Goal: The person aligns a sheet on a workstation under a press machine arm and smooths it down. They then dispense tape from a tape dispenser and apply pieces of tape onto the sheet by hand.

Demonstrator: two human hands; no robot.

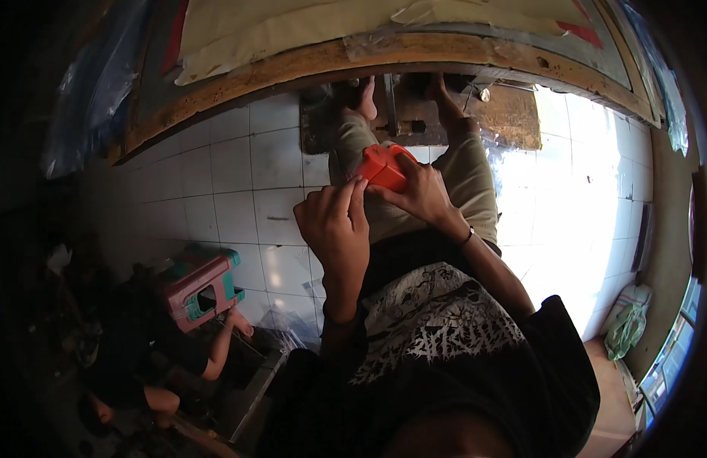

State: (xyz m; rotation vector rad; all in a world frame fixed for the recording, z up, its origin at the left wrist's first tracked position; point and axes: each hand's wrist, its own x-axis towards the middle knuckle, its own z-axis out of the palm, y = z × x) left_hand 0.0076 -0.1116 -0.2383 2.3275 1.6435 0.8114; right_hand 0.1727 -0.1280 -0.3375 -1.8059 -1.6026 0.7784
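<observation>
Above my lap, an orange-red plastic object (385, 169) is held between both hands; it is boxy with a rounded end, and its exact kind is unclear. My right hand (426, 191) wraps round its right side, thumb underneath and fingers over the top. At its lower left edge, the fingertips of my left hand (338, 217) are pinched together. Something thin and clear, perhaps film, shows faintly beside those fingertips. The left thumb is mostly hidden.
A wooden-framed table (292, 65) bearing cream sheets spans the top. Below it, my feet are by a wooden board (513, 126). At lower left, another person (151, 343) sits near a pink and green plastic stool (189, 286). A green bag (626, 330) lies at right.
</observation>
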